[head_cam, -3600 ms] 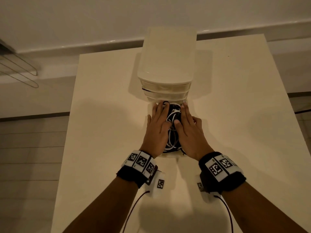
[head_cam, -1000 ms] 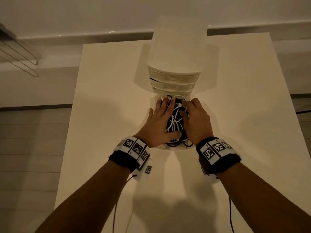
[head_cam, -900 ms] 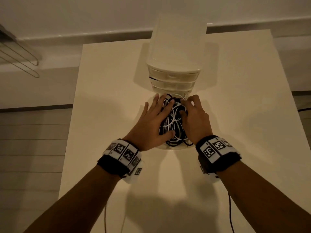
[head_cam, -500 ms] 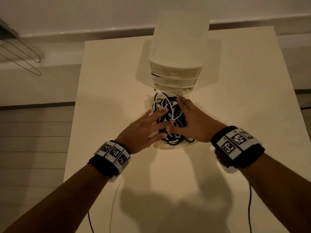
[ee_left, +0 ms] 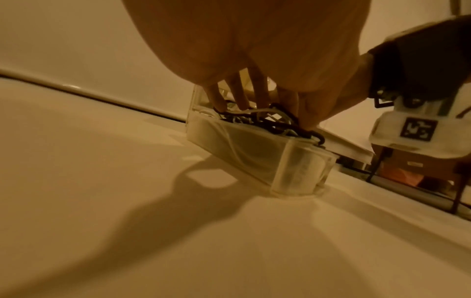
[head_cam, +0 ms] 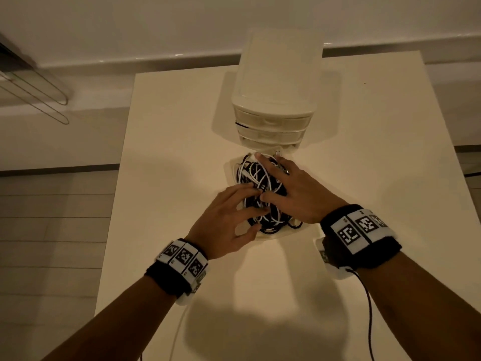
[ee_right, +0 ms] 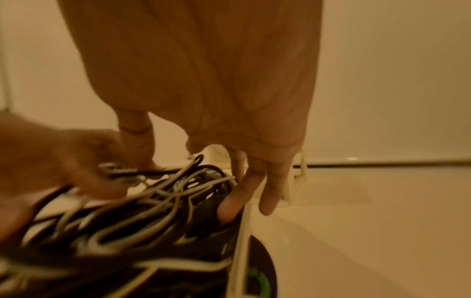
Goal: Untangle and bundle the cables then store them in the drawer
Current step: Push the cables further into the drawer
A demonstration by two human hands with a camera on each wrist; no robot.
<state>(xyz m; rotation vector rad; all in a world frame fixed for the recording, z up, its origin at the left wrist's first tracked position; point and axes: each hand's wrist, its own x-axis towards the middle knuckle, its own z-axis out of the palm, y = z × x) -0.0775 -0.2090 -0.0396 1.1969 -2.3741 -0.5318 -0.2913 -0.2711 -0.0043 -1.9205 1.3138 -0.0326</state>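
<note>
Both hands have slid apart since a moment ago, the left hand (head_cam: 226, 220) drawing back toward the near end of the drawer (ee_left: 257, 159) while the right hand (head_cam: 291, 191) reaches farther along it. A person presses a heap of black and white cables (head_cam: 256, 183) down into the translucent drawer, pulled out from the bottom of a small white drawer unit (head_cam: 276, 100) on a pale table (head_cam: 169, 142). The left hand lies palm down with fingers spread and nearly straight, fingertips resting on the near part of the tangle, gripping nothing. The right hand lies flat across the pile from the right, fingers extended toward the unit, thumb pointing left toward the other hand, also holding nothing. Loops of cable spill over the drawer's rim. Each wrist wears a black wristband (head_cam: 361, 238) with printed markers.
</note>
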